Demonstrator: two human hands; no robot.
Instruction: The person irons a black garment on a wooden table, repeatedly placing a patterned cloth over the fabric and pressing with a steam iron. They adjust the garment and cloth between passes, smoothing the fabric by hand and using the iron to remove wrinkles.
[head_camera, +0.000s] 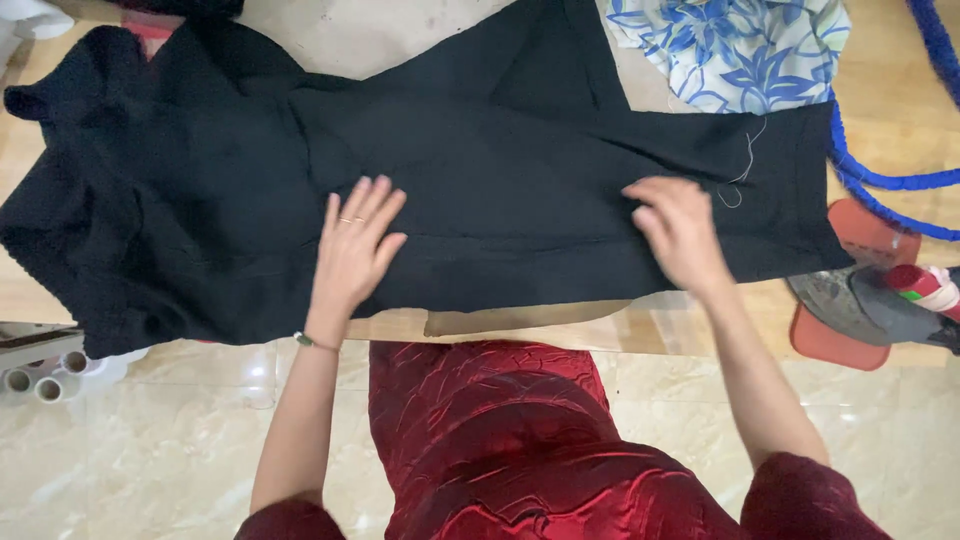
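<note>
Red skirt (500, 450), two hands: left hand (352, 255) spread flat, right hand (680, 232) curled, pressing one black garment (500, 160)

A home sewing or ironing corner, by the look of it.

A black garment (480, 170) lies spread flat over a padded desk (520, 318) with a cloth cover; an iron (880, 295) rests on a red pad (835, 340) at its right end, a coiled blue cord (880, 180) loops beside it, a blue floral fabric (730, 45) sits at the far edge, rolls of white tubes (45, 378) stand at the left, and the floor (180, 440) is glossy cream tile.
</note>
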